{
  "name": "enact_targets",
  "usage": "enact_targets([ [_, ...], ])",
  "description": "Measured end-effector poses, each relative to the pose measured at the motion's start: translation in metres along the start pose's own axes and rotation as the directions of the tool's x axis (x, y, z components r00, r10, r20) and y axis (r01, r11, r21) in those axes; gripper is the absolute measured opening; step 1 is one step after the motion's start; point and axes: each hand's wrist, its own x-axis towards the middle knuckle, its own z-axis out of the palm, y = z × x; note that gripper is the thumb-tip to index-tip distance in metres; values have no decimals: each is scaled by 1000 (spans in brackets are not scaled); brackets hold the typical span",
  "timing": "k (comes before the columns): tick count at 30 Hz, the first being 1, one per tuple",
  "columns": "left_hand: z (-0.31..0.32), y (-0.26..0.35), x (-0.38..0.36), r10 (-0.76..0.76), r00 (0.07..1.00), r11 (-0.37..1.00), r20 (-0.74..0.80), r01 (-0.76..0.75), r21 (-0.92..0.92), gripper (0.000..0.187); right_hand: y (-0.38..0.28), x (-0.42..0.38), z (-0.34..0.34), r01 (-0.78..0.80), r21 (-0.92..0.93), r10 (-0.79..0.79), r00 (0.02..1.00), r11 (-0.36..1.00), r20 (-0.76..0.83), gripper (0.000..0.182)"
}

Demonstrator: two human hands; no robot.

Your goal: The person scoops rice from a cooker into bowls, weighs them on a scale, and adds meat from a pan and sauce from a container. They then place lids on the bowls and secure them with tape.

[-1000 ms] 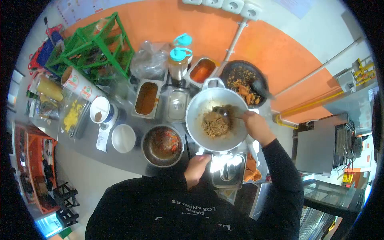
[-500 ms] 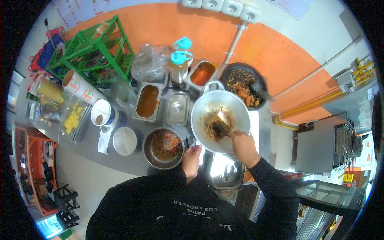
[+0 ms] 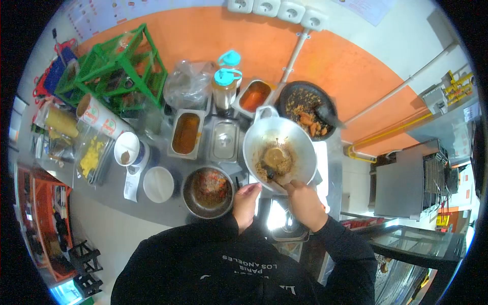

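Note:
A large silver pot (image 3: 305, 155) holds a brown mixture (image 3: 278, 157), spread over its bottom. My right hand (image 3: 305, 203) is closed round the handle of a dark-headed spoon (image 3: 268, 172), whose head lies in the mixture at the pot's lower left. At the pot's near left rim is my left hand (image 3: 246, 204), its fingers closed on the rim or a handle there; the exact grip is hidden. Just left of that hand stands a grey pan (image 3: 208, 193) with reddish and brown food inside.
Behind are a dark pan (image 3: 308, 110) of food, metal trays of sauce (image 3: 186, 133), a lidded tray (image 3: 224, 140) and a blue-capped bottle (image 3: 224, 91). A white bowl (image 3: 158, 184), a paper cup (image 3: 126, 149) and a green rack (image 3: 117, 76) stand left.
My right hand has moved slightly down and left, bringing the spoon's head from the middle of the mixture to its lower left. My left hand has shifted slightly right, against the pot.

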Motion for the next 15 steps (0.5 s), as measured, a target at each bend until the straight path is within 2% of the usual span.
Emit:
enact_targets([
  [4,1,0,-1,-12,1000,1000,28,11,11,20,1,0,-6,40,206,-28,998,978,-63,24],
  [7,1,0,-1,-3,999,1000,46,2,27,21,16,4,-10,-88,426,103,995,900,-12,23],
  [10,1,-2,-3,-6,999,999,54,4,41,21,37,12,-15,-317,497,235,946,807,223,24],
  [11,1,-4,-2,-8,999,999,54,5,46,22,46,14,-9,-366,621,235,929,693,285,23],
  [15,1,-6,-3,-1,998,999,66,-2,35,22,65,19,5,-493,727,241,869,477,431,26],
])
